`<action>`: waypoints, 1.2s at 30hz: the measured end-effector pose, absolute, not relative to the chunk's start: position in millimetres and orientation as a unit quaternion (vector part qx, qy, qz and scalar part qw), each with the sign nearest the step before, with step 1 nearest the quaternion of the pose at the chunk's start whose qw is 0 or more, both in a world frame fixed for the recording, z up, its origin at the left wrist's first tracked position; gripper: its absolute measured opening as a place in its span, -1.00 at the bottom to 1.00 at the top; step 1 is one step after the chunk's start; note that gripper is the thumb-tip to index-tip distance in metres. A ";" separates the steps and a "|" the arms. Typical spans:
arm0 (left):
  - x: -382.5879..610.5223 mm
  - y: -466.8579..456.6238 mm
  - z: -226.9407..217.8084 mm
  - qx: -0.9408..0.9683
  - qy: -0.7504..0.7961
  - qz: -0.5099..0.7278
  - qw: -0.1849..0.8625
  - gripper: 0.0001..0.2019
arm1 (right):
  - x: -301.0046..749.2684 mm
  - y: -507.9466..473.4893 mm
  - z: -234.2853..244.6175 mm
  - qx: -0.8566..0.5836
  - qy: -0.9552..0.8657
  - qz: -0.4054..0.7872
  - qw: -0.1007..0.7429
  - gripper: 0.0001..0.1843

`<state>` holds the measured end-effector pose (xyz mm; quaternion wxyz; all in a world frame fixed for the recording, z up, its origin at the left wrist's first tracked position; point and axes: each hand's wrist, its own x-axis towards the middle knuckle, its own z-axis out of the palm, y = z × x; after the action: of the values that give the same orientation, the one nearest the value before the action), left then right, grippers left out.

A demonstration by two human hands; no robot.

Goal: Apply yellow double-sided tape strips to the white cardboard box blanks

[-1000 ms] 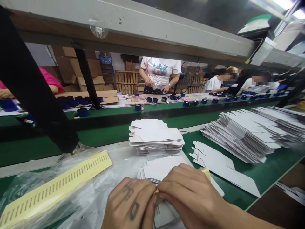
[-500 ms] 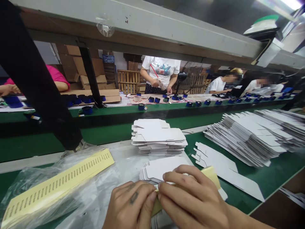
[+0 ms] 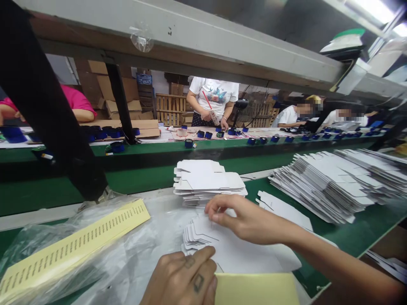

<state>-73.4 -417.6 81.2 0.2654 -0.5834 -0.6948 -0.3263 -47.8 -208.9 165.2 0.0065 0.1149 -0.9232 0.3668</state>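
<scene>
My left hand is low in the view, fingers curled closed at the left edge of a plain yellow backing sheet, which it holds. My right hand reaches forward over a fanned stack of flat white cartons. Its thumb and forefinger are pinched together near the top carton's far edge, and what they hold is too small to make out. Just beyond its fingertips stands a taller stack of white cartons.
A yellow sheet of printed labels lies on a clear plastic bag at left. A large slanted pile of cartons fills the right. A black post rises at left. People work beyond the green belt, among small blue items.
My hands were together on the yellow sheet. The right hand has let go and reached forward over the cartons, while the left keeps the sheet, now lower and to the right.
</scene>
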 end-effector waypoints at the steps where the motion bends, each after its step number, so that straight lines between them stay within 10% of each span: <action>1: -73.9 -416.2 80.1 -0.584 -0.692 -0.321 0.278 -0.80 | -53.8 -208.3 160.3 0.113 -0.925 0.363 -0.012 -0.82; 36: -74.3 -411.5 78.7 -0.596 -0.694 -0.297 0.274 -0.79 | -61.4 -205.5 119.8 0.051 -0.908 0.414 0.033 -0.81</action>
<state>-74.3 -411.5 78.7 0.2745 -0.5960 -0.6935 -0.2975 -61.4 -205.5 119.8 0.0334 0.0513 -0.9081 0.4143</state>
